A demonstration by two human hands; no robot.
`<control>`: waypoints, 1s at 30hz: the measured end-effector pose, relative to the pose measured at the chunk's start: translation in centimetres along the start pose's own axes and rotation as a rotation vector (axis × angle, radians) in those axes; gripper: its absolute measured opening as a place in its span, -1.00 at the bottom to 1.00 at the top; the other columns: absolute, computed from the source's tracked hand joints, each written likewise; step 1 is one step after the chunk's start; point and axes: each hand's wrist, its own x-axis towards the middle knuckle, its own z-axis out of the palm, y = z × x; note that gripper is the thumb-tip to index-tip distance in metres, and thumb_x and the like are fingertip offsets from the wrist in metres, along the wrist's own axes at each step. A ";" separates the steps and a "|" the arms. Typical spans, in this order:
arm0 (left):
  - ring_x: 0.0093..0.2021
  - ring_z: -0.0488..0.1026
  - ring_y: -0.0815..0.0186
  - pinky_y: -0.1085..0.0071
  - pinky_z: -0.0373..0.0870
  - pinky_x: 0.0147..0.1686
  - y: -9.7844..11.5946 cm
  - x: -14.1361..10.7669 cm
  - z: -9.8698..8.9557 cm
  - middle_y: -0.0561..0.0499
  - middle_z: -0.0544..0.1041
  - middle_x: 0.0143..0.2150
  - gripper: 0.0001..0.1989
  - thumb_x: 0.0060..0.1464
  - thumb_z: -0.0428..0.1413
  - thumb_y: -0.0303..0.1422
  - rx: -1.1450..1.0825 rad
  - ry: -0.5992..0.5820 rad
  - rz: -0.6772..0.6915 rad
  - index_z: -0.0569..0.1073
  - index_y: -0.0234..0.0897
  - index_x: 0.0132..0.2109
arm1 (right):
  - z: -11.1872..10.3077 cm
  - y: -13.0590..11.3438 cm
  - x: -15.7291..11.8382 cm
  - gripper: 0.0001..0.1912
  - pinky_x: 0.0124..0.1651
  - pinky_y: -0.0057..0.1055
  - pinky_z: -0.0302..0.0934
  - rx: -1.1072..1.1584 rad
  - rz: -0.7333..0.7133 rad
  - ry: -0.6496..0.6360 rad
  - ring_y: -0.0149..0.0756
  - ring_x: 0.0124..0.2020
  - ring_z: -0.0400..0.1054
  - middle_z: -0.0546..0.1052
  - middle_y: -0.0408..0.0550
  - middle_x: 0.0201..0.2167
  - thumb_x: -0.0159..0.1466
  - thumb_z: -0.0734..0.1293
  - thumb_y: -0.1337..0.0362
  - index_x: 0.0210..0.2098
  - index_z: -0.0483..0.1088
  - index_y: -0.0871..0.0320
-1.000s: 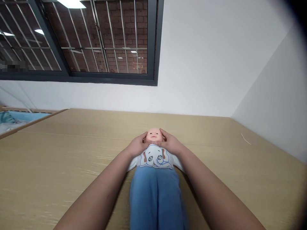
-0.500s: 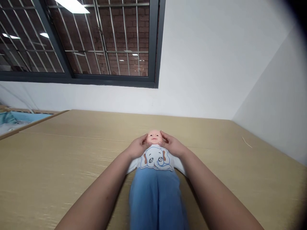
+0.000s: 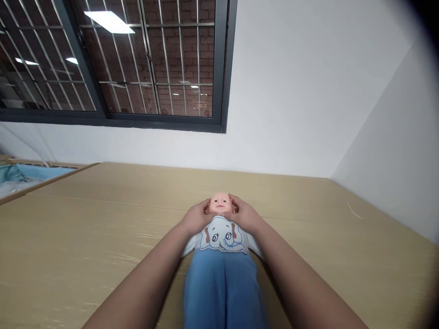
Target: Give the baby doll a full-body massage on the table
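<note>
A baby doll [image 3: 220,202] lies on its back on the tan tabletop, its head toward the wall. It wears a white top with an elephant patch [image 3: 222,236] and blue trousers [image 3: 224,283]. My left hand [image 3: 197,217] curves round one side of the doll's head, fingers by the cheek and thumb at the neck. On the other side my right hand [image 3: 244,214] does the same, its thumb reaching in under the chin. Both forearms pass over the doll's white sleeves, hiding part of them.
Behind the tabletop [image 3: 85,237] rises a white wall [image 3: 281,91] with a dark-framed, barred window [image 3: 147,121]. At the far left is a light-blue lined crib or bin [image 3: 48,172]. A thin pale strip [image 3: 353,211] lies at the right.
The whole scene sits slightly lower in view, as the camera has tipped up. My thumbs have moved inward across the doll's neck, closer together below the chin.
</note>
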 end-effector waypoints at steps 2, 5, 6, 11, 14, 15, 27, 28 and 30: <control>0.07 0.53 -0.02 0.16 0.47 0.03 0.1 0.0 0.2 -0.18 0.58 0.07 -0.38 -0.03 0.33 -0.12 0.015 0.012 0.006 0.48 -0.28 0.15 | 0.1 -0.2 0.0 0.08 0.28 0.01 0.21 -0.036 0.006 0.012 0.11 0.26 0.28 0.31 0.13 0.31 -0.01 0.58 -0.09 0.38 0.14 0.06; 0.07 0.53 0.00 0.18 0.47 0.04 0.1 0.0 0.2 -0.14 0.58 0.08 -0.43 0.01 0.30 -0.15 0.021 0.003 0.023 0.47 -0.25 0.15 | 0.1 -0.6 -0.1 0.05 0.24 0.00 0.25 -0.075 0.002 0.010 0.09 0.21 0.33 0.36 0.12 0.28 0.01 0.57 -0.11 0.37 0.16 0.05; 0.07 0.54 0.02 0.19 0.47 0.04 0.1 -0.1 0.2 -0.12 0.58 0.08 -0.44 0.02 0.29 -0.15 0.021 -0.002 0.025 0.47 -0.23 0.15 | 0.1 -0.7 -0.1 0.02 0.23 -0.01 0.27 -0.079 -0.005 0.004 0.08 0.21 0.34 0.36 0.11 0.27 0.03 0.56 -0.11 0.36 0.16 0.04; 0.10 0.52 0.03 0.20 0.46 0.05 -0.1 -0.1 0.0 -0.10 0.56 0.12 -0.47 0.07 0.24 -0.15 0.025 -0.006 0.040 0.46 -0.21 0.17 | 0.0 -0.7 -0.2 -0.01 0.29 -0.03 0.21 -0.045 -0.019 -0.008 0.09 0.28 0.25 0.26 0.09 0.35 0.08 0.54 -0.07 0.38 0.14 0.04; 0.11 0.51 0.02 0.18 0.45 0.07 -0.4 0.0 -0.2 -0.12 0.55 0.13 -0.47 0.08 0.23 -0.16 0.031 0.000 0.050 0.46 -0.23 0.17 | -0.1 -0.1 -0.1 -0.03 0.32 -0.03 0.17 -0.002 -0.017 -0.048 0.06 0.32 0.20 0.19 0.07 0.38 0.13 0.51 -0.04 0.40 0.10 0.05; 0.10 0.51 0.01 0.17 0.45 0.07 -0.5 0.0 -0.2 -0.13 0.55 0.13 -0.47 0.08 0.23 -0.16 0.037 0.004 0.054 0.46 -0.24 0.17 | -0.2 0.2 0.0 -0.04 0.33 -0.03 0.15 0.006 -0.014 -0.061 0.05 0.33 0.18 0.18 0.07 0.39 0.15 0.49 -0.04 0.41 0.07 0.06; 0.16 0.45 -0.06 0.07 0.38 0.14 -1.7 0.3 -0.6 -0.20 0.54 0.14 -0.40 0.05 0.25 -0.07 0.007 0.063 0.054 0.48 -0.29 0.17 | -0.1 0.9 0.3 -0.11 0.42 -0.11 -0.03 0.151 -0.020 -0.087 -0.08 0.39 0.09 0.15 0.06 0.40 0.25 0.36 -0.18 0.40 0.09 0.15; 0.15 0.46 -0.06 0.09 0.40 0.13 -1.5 0.2 -0.6 -0.19 0.54 0.14 -0.40 0.04 0.25 -0.07 0.007 0.060 0.057 0.48 -0.29 0.16 | 0.0 0.8 0.2 -0.12 0.41 -0.11 0.00 0.132 -0.029 -0.075 -0.07 0.38 0.11 0.19 0.06 0.39 0.25 0.37 -0.17 0.39 0.12 0.13; 0.10 0.49 -0.03 0.14 0.43 0.08 -0.9 0.0 -0.4 -0.17 0.56 0.11 -0.43 0.04 0.25 -0.08 0.020 0.043 0.063 0.49 -0.28 0.13 | 0.2 0.4 0.1 -0.12 0.37 -0.09 0.09 0.082 -0.057 -0.057 -0.04 0.34 0.19 0.27 0.05 0.35 0.20 0.43 -0.14 0.37 0.16 0.08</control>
